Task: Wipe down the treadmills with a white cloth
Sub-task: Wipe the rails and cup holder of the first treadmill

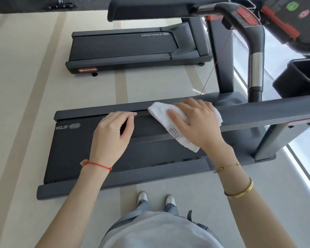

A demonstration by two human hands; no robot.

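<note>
The right hand (199,122) lies flat with fingers spread on the white cloth (161,111) — pressing it onto a handrail (258,111) of the near treadmill (82,140). Just beside it, the left hand (113,131) curls loosely, holding nothing — its fingertips touch the same rail. Another treadmill (125,45) sits beyond both hands.

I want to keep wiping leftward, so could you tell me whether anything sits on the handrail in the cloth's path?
Only the left hand: its fingertips rest on the handrail, left of the white cloth under the right hand.
</note>
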